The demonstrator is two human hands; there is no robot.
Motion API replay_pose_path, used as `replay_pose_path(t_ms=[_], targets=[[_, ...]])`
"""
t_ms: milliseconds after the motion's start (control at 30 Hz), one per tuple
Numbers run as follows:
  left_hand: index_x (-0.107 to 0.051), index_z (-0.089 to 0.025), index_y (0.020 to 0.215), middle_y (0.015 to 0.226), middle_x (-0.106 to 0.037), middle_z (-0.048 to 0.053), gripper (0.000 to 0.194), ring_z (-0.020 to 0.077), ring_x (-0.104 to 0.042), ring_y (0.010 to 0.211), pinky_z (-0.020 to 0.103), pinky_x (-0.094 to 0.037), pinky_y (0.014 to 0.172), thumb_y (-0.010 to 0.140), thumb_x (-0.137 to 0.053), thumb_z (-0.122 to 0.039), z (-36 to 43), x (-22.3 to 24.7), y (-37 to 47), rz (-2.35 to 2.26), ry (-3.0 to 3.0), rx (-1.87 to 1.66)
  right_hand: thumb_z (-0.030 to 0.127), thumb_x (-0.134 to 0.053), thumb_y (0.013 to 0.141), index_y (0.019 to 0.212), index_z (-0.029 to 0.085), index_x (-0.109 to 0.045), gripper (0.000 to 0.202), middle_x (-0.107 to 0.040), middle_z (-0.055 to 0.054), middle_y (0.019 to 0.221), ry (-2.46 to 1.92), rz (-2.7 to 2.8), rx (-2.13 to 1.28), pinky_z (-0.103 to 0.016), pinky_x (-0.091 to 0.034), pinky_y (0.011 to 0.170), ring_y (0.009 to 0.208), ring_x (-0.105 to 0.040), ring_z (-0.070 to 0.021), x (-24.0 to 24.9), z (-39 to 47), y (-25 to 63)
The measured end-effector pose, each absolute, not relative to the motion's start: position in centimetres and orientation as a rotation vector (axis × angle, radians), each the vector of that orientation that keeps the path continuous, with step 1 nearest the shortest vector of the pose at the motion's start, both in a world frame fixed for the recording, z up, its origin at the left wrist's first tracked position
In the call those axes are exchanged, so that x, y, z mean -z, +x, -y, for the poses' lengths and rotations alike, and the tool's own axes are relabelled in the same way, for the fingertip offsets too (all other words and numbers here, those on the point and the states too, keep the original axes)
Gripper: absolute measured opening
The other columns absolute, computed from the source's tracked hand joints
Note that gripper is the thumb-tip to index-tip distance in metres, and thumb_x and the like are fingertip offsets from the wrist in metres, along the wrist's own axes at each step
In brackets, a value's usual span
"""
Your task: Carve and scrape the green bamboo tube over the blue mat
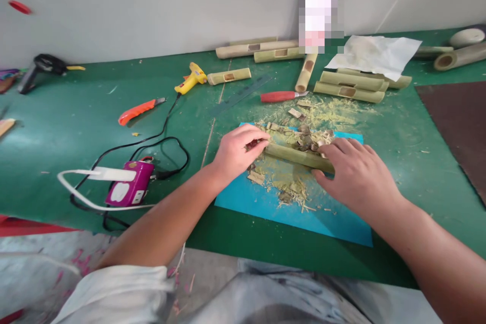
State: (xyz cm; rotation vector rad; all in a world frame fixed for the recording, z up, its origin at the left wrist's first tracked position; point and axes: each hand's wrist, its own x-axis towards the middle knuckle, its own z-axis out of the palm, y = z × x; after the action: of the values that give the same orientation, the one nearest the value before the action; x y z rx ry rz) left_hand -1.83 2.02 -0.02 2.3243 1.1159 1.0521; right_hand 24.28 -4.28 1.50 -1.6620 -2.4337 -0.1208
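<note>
A green bamboo tube (pixel 298 156) lies across the blue sheet (pixel 250 201), tilted slightly down to the right. At its left end, my left hand (pixel 243 148) is closed with thumb and fingers pinching the tube's tip. My right hand (pixel 355 169) wraps round the right end, fingers over the far side and thumb on the near side. Bamboo shavings (pixel 290 192) and broken chips are spread on the sheet around the tube. A red-handled carving knife (pixel 279 96) rests on the table beyond the hands.
Several cut bamboo pieces (pixel 349 92) lie along the back, some under white paper (pixel 374 55). An orange utility knife (pixel 138 111), a yellow corded tool (pixel 192 79), a steel-coloured ruler (pixel 243 95) and a purple power socket (pixel 129 185) with loose cables occupy the left. A brown mat (pixel 455 126) lies right.
</note>
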Motion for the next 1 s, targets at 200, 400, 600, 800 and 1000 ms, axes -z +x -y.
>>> replay_pose_path(t_ms=[200,400,600,800,1000], targets=[[-0.07,-0.02,0.097,0.089,-0.067,0.004,0.011,0.0092,-0.059,0.068,0.022,-0.049,0.06,0.092,-0.061,-0.02,-1.6,-0.1,-1.6,-1.115,2.38,-1.081,0.03,-0.053,0.085,0.086,0.015,-0.068,0.021,-0.064,-0.01,0.083,-1.571,2.429,-0.005,-0.039,-0.043,0.077,0.082,-0.057,-0.0244,-1.6,4.1,24.0],[-0.07,-0.019,0.098,0.089,-0.066,0.004,0.012,0.0086,-0.058,0.068,0.023,-0.051,0.065,0.093,-0.06,-0.02,-1.5,0.1,-1.0,-1.113,2.427,-1.124,0.033,-0.049,0.088,0.094,0.016,-0.07,0.028,-0.066,-0.007,0.084,-1.619,2.253,-0.211,-0.032,-0.042,0.062,0.071,-0.059,-0.0182,-1.2,4.7,22.9],[-0.071,-0.018,0.098,0.092,-0.068,0.006,0.013,0.012,-0.063,0.079,0.026,-0.054,0.074,0.093,-0.059,-0.02,-1.8,0.8,-0.6,-1.135,2.485,-1.08,0.036,-0.049,0.089,0.089,0.018,-0.069,0.027,-0.065,-0.007,0.083,-1.705,2.252,-0.25,-0.03,-0.039,0.059,0.07,-0.06,-0.0179,-0.7,5.1,21.9],[-0.07,-0.018,0.101,0.093,-0.068,0.006,0.014,0.0125,-0.064,0.079,0.025,-0.054,0.072,0.094,-0.058,-0.021,-1.9,0.9,-0.4,-1.145,2.513,-1.06,0.038,-0.05,0.09,0.105,0.016,-0.065,0.031,-0.068,-0.01,0.093,-1.681,2.289,-0.079,-0.031,-0.039,0.059,0.078,-0.062,-0.021,-1.2,5.8,21.8],[-0.07,-0.017,0.1,0.093,-0.068,0.007,0.013,0.0139,-0.065,0.081,0.027,-0.054,0.074,0.093,-0.059,-0.019,-2.0,1.2,0.0,-1.126,2.524,-1.043,0.032,-0.052,0.086,0.083,0.016,-0.066,0.021,-0.062,-0.008,0.078,-1.731,2.399,-0.014,-0.032,-0.038,0.059,0.071,-0.058,-0.0202,-2.0,6.3,22.2]])
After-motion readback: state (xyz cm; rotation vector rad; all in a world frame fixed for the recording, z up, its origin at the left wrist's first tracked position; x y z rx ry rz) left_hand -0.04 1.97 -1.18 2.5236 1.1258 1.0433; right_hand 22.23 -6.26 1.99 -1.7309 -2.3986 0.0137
